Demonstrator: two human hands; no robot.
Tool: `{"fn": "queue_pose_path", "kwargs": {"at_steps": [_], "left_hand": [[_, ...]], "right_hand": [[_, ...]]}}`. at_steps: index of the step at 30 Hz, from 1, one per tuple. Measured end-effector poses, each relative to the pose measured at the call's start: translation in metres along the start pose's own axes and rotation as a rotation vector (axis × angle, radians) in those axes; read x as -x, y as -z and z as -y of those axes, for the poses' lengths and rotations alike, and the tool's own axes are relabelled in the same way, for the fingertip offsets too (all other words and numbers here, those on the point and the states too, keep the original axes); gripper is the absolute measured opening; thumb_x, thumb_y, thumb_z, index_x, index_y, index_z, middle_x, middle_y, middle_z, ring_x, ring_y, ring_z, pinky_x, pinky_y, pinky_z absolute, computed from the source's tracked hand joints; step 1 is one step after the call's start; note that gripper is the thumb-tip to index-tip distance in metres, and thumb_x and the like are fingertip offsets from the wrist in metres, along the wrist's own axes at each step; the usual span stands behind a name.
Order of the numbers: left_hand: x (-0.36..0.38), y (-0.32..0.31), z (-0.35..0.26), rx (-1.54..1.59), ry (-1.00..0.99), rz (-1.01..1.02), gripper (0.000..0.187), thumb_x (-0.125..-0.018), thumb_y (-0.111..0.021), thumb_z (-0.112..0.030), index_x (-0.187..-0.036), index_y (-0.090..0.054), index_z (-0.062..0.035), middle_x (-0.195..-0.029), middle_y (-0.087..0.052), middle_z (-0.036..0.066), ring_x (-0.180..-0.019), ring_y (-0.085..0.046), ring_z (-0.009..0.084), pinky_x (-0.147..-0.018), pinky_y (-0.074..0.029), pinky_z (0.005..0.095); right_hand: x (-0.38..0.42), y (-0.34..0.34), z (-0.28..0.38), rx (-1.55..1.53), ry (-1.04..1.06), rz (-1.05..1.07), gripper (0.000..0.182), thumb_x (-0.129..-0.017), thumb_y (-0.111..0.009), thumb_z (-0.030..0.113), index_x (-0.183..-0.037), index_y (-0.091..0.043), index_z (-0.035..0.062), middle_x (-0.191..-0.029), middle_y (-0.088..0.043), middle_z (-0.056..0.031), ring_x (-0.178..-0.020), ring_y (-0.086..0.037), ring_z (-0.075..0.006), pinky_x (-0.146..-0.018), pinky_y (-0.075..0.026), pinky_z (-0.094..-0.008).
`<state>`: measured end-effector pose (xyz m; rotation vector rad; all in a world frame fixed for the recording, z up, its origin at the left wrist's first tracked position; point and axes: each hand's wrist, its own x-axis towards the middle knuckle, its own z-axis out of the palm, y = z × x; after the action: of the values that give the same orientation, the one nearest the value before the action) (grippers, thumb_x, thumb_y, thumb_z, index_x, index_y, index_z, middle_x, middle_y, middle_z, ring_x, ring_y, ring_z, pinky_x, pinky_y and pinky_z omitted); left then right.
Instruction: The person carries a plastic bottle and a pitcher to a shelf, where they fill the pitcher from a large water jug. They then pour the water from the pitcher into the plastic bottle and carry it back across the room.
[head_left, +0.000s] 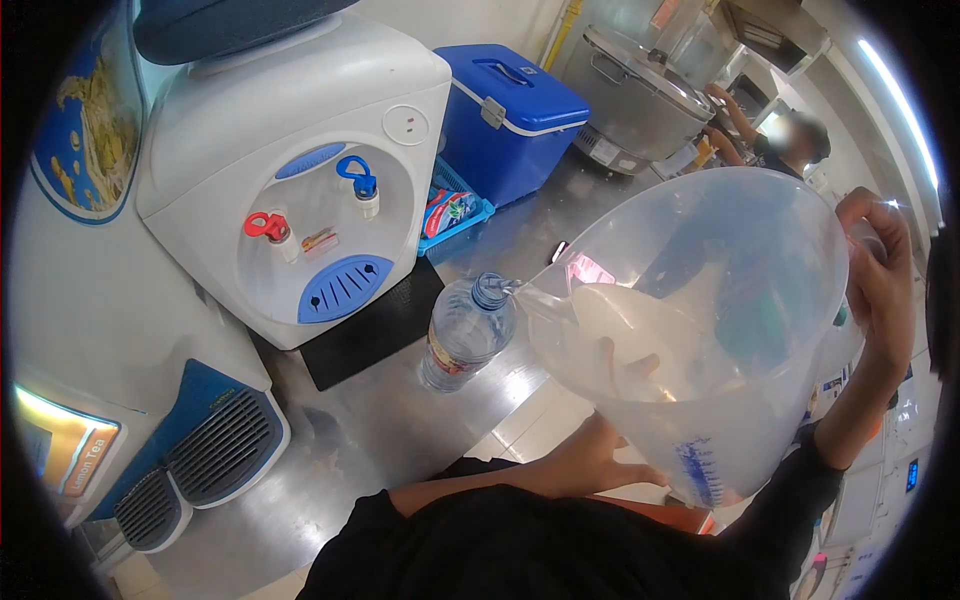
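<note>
A large translucent plastic measuring jug (690, 420) is tilted to the left, its spout at the mouth of a clear plastic bottle (470, 340). A thin stream of clear liquid runs from the spout into the bottle's neck. My right hand (880, 250) is closed around the jug's handle on the right. From below, my left hand (595, 455) supports the jug's side, and some of its fingers show blurred through the plastic. The bottle stands upright on the steel counter (400, 440), with neither hand touching it.
A white water dispenser (400, 90) with red and blue taps stands behind the bottle. A blue cooler box (530, 120), a blue basket (455, 235) and a large steel pot (640, 105) are farther back. Another person (790, 145) works at the far right. A drinks machine (180, 330) is at left.
</note>
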<state>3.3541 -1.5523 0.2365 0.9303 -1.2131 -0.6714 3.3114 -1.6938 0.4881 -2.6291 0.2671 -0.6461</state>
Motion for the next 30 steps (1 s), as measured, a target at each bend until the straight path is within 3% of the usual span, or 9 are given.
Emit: {"fn": "queue_pose_path", "kwargs": {"at_steps": [5, 10, 11, 13, 19, 23, 25, 28, 30], "left_hand": [[0.001, 0.000, 0.000, 0.006, -0.007, -0.034, 0.061, -0.065, -0.068, -0.017, -0.113, -0.034, 0.0000, -0.126, -0.016, 0.017, -0.116, -0.024, 0.0278, -0.093, -0.029, 0.0383], [0.001, -0.003, 0.007, 0.210, 0.074, 0.038, 0.064, -0.065, -0.069, -0.018, -0.114, -0.033, 0.0007, -0.126, -0.016, 0.017, -0.115, -0.025, 0.0275, -0.092, -0.030, 0.0384], [0.002, -0.003, 0.007, 0.210, 0.074, 0.039, 0.064, -0.065, -0.069, -0.018, -0.114, -0.033, 0.0007, -0.126, -0.016, 0.017, -0.115, -0.025, 0.0275, -0.092, -0.030, 0.0384], [0.001, -0.001, 0.004, 0.302, 0.142, 0.068, 0.064, -0.065, -0.068, -0.017, -0.115, -0.033, 0.0003, -0.129, -0.011, 0.017, -0.119, -0.018, 0.0300, -0.094, -0.028, 0.0397], [-0.002, 0.001, -0.001, -0.027, -0.043, -0.015, 0.063, -0.065, -0.068, -0.017, -0.115, -0.034, -0.0002, -0.130, -0.008, 0.017, -0.122, -0.008, 0.0314, -0.095, -0.025, 0.0417], [-0.002, 0.002, -0.003, -0.054, -0.078, -0.044, 0.063, -0.065, -0.068, -0.017, -0.115, -0.034, -0.0005, -0.131, -0.007, 0.017, -0.123, -0.004, 0.0321, -0.096, -0.024, 0.0427], [-0.002, 0.001, 0.000, 0.043, -0.013, -0.013, 0.062, -0.065, -0.068, -0.018, -0.115, -0.036, -0.0015, -0.132, -0.002, 0.018, -0.122, 0.013, 0.0341, -0.097, -0.019, 0.0465], [-0.002, 0.001, 0.002, -0.151, -0.078, -0.024, 0.061, -0.065, -0.068, -0.019, -0.115, -0.037, -0.0021, -0.132, -0.003, 0.018, -0.120, 0.019, 0.0351, -0.097, -0.017, 0.0479], [-0.002, 0.002, -0.001, -0.264, -0.065, -0.023, 0.061, -0.065, -0.068, -0.020, -0.115, -0.037, -0.0021, -0.132, -0.002, 0.018, -0.119, 0.022, 0.0357, -0.098, -0.016, 0.0479]], "right_hand": [[0.000, 0.000, 0.005, 0.044, -0.023, -0.002, 0.024, -0.071, -0.061, 0.022, -0.078, -0.049, 0.0029, -0.046, -0.046, 0.0018, -0.027, -0.024, -0.0001, -0.028, -0.015, -0.0128], [0.000, 0.000, 0.009, 0.029, -0.053, -0.011, 0.024, -0.071, -0.061, 0.023, -0.078, -0.049, 0.0031, -0.045, -0.045, 0.0017, -0.026, -0.023, -0.0004, -0.028, -0.015, -0.0132], [-0.001, 0.001, 0.012, 0.051, -0.088, 0.000, 0.024, -0.071, -0.060, 0.022, -0.078, -0.049, 0.0021, -0.053, -0.046, 0.0012, -0.028, -0.025, 0.0001, -0.029, -0.017, -0.0120], [-0.003, 0.002, 0.013, 0.072, -0.125, 0.012, 0.024, -0.071, -0.059, 0.022, -0.078, -0.048, 0.0011, -0.061, -0.047, 0.0007, -0.030, -0.028, 0.0006, -0.030, -0.020, -0.0107], [-0.005, 0.003, 0.008, 0.057, -0.088, 0.025, 0.025, -0.070, -0.061, 0.021, -0.078, -0.048, 0.0008, -0.062, -0.047, 0.0001, -0.031, -0.030, -0.0001, -0.031, -0.023, -0.0109], [-0.003, 0.002, 0.016, 0.059, -0.090, 0.044, 0.026, -0.070, -0.061, 0.023, -0.076, -0.048, 0.0015, -0.061, -0.045, 0.0018, -0.033, -0.030, 0.0016, -0.032, -0.021, -0.0105], [-0.003, 0.001, 0.016, 0.067, -0.134, 0.050, 0.026, -0.070, -0.061, 0.023, -0.076, -0.047, 0.0018, -0.061, -0.044, 0.0025, -0.034, -0.029, 0.0022, -0.032, -0.020, -0.0105], [-0.004, 0.002, 0.008, 0.046, 0.009, 0.013, 0.028, -0.071, -0.061, 0.028, -0.081, -0.052, 0.0032, -0.059, -0.054, -0.0029, -0.027, -0.028, -0.0003, -0.029, -0.021, -0.0100], [-0.004, 0.002, 0.011, 0.057, -0.071, 0.021, 0.024, -0.070, -0.059, 0.021, -0.076, -0.046, 0.0016, -0.061, -0.042, 0.0032, -0.033, -0.027, 0.0027, -0.031, -0.017, -0.0110]]}}
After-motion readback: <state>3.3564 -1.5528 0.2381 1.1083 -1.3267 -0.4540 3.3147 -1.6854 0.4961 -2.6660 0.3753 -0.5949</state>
